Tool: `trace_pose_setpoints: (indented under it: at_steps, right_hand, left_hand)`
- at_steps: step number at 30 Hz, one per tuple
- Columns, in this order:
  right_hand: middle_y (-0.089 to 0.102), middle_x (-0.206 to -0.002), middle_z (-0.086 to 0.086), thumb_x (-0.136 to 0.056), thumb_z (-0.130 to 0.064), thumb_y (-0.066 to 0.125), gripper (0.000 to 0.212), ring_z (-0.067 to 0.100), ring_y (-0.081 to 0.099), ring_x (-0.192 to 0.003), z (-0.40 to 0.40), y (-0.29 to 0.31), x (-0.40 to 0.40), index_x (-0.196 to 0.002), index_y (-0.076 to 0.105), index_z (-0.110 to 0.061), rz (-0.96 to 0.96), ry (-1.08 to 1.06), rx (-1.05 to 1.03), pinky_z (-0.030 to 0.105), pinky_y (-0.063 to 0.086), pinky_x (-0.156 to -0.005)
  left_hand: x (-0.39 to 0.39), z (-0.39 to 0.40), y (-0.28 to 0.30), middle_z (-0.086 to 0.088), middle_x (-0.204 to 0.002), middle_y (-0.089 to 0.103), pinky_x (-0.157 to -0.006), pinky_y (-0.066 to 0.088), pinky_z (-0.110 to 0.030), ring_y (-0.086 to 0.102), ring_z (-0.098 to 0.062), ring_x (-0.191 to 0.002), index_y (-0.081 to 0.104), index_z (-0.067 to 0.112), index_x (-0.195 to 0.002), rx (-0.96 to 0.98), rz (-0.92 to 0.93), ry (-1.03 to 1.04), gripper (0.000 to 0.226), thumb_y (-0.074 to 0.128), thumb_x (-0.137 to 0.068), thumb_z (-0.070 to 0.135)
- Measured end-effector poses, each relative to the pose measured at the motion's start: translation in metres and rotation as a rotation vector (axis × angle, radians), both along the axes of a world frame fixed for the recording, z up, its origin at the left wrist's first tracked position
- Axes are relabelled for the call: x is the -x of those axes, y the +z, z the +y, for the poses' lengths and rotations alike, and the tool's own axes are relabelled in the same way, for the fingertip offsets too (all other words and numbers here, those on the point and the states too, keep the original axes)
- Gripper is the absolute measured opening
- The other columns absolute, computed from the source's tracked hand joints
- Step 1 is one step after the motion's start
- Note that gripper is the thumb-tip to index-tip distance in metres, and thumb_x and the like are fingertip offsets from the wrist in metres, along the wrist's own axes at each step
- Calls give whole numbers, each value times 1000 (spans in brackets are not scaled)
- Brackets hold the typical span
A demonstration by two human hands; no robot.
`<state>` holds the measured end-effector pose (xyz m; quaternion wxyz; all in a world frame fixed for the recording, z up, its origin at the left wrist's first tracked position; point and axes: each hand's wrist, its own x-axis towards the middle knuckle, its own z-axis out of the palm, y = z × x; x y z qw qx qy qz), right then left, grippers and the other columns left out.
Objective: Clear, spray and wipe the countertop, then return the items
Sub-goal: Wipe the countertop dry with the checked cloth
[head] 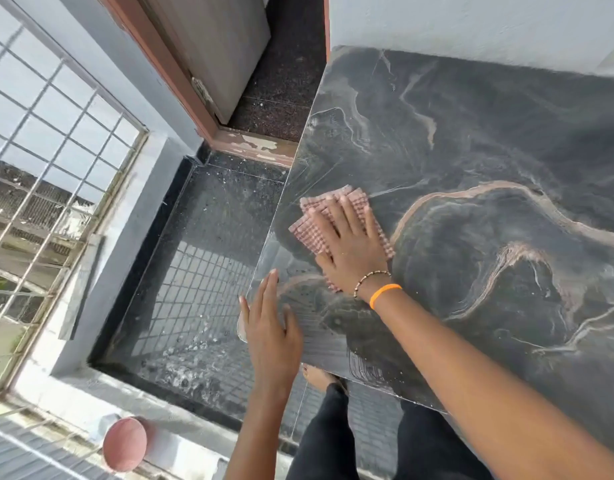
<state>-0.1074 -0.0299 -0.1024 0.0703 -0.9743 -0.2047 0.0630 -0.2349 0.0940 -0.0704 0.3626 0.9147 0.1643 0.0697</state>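
Right hand [350,237] lies flat, fingers straight, pressing a pink cloth [319,233] near the countertop [471,168] left edge, mostly hiding it. Left hand [272,327] hovers open over that edge.

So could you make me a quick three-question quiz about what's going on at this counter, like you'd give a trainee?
1. True or false: the right hand lies flat on the pink cloth.
2. Where is the left hand? A) gripping a spray bottle B) open at the edge of the dark stone countertop C) on the window grille
3. Fill in: the band on the right wrist beside the beaded bracelet is ____.

Key: 1 true; 2 B; 3 orange, the orange wristband.
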Motion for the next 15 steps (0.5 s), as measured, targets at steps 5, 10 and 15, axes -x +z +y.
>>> trace_pose_setpoints:
  at_steps: [5, 10, 15]
  right_hand:
    - [5, -159, 4, -84, -48, 25, 67, 25, 0, -147, 59, -1, 72, -147, 15, -26, 57, 354, 28, 52, 0, -117]
    - [16, -157, 0, -76, -44, 39, 76, 22, 12, -145, -3, 3, 82, -147, 15, -34, 26, 302, 66, 53, 3, -115]
    - [20, -156, 2, -79, -40, 32, 69, 25, 18, -144, -47, 9, 28, -147, 18, -32, 43, 15, 121, 49, 7, -116]
  left_hand:
    - [-3, 47, -1, 0, -142, 43, -115, 20, -48, 34, -7, -133, 38, 12, -138, 92, -95, 21, 45, 35, -94, 16]
    - [-14, 64, -10, 2, -138, 41, -111, 29, -40, 36, -16, -132, 37, 12, -138, 153, -6, -35, 43, 38, -96, 16]
    - [-19, 66, -20, 8, -139, 38, -108, 26, -25, 31, -2, -130, 37, 17, -139, 253, 44, -24, 44, 41, -96, 10]
